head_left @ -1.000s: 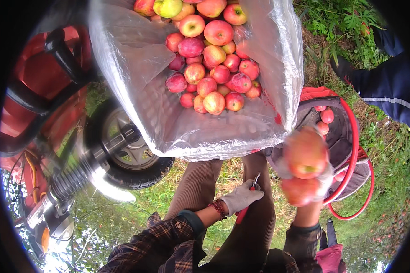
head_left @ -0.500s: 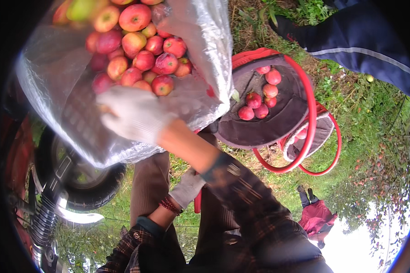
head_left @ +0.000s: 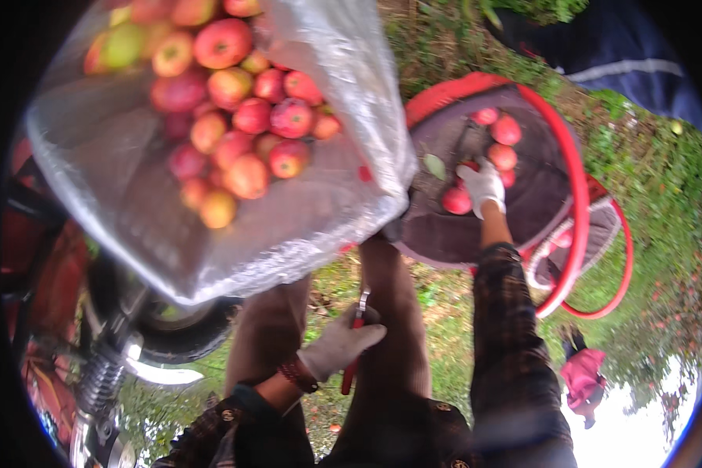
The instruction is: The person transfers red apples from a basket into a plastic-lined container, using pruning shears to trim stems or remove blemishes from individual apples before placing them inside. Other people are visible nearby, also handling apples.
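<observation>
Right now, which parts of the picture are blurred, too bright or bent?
Head view: the apples in the plastic bag are smeared by blur; the sky at lower right is washed out white; the red-rimmed basket bends near the dark round fisheye border.

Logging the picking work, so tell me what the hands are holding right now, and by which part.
Left hand grips red-handled pruning shears by the handles. Right hand rests on apples in the red-rimmed basket; a grasp cannot be told.

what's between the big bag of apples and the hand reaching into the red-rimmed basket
In the head view, only the basket's dark lining with one green leaf lies between the bag and the right hand.
</observation>
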A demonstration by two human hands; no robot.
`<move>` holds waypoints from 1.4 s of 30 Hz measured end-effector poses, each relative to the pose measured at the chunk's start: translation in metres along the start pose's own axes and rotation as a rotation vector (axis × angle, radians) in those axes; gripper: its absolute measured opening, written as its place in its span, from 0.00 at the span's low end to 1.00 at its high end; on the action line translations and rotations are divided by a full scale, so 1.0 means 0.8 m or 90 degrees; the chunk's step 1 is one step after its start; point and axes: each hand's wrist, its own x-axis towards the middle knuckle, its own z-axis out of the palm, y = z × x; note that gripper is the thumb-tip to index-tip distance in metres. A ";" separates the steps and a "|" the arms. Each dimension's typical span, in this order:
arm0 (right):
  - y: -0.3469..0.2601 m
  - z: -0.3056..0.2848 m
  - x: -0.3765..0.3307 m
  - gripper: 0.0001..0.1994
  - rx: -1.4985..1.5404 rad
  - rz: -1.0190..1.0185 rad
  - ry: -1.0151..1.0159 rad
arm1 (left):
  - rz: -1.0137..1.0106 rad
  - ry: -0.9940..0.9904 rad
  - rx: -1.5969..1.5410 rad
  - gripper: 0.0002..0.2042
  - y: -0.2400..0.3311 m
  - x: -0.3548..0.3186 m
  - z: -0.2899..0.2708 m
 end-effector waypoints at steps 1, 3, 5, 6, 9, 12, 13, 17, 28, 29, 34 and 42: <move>-0.019 -0.005 -0.007 0.32 0.062 -0.011 -0.051 | -0.016 0.011 0.007 0.13 0.002 -0.001 -0.006; 0.013 0.006 -0.001 0.31 0.213 0.026 -0.120 | -0.043 -0.004 -0.006 0.14 0.012 -0.001 -0.003; -0.007 0.039 -0.028 0.32 0.190 -0.104 -0.157 | -0.047 0.027 0.000 0.13 0.012 0.002 0.003; -0.008 0.050 -0.043 0.31 0.125 -0.128 -0.162 | -0.049 0.023 -0.040 0.13 0.007 0.003 0.005; -0.014 0.071 -0.061 0.29 0.057 -0.144 -0.199 | -0.073 0.015 -0.081 0.14 -0.001 0.007 0.006; -0.003 0.082 -0.032 0.32 0.321 -0.063 -0.292 | -0.065 -0.010 -0.043 0.14 0.001 0.008 0.001; -0.022 0.089 -0.034 0.34 0.289 -0.088 -0.246 | -0.069 0.009 -0.038 0.14 0.011 0.000 -0.002; -0.019 0.092 -0.012 0.36 0.239 -0.137 -0.242 | -0.063 0.007 -0.015 0.14 0.033 -0.008 -0.003; -0.071 0.080 -0.049 0.37 0.456 -0.091 -0.171 | -0.060 -0.013 -0.033 0.13 0.031 -0.001 -0.004; -0.057 0.103 -0.051 0.37 0.587 -0.035 -0.168 | -0.077 -0.018 -0.032 0.13 0.035 -0.001 -0.002; -0.080 0.090 -0.067 0.36 0.623 -0.006 -0.202 | -0.099 -0.017 -0.028 0.11 0.046 -0.005 0.000; -0.032 0.079 -0.068 0.22 1.026 0.194 -0.481 | -0.083 -0.021 -0.031 0.12 0.043 -0.004 0.003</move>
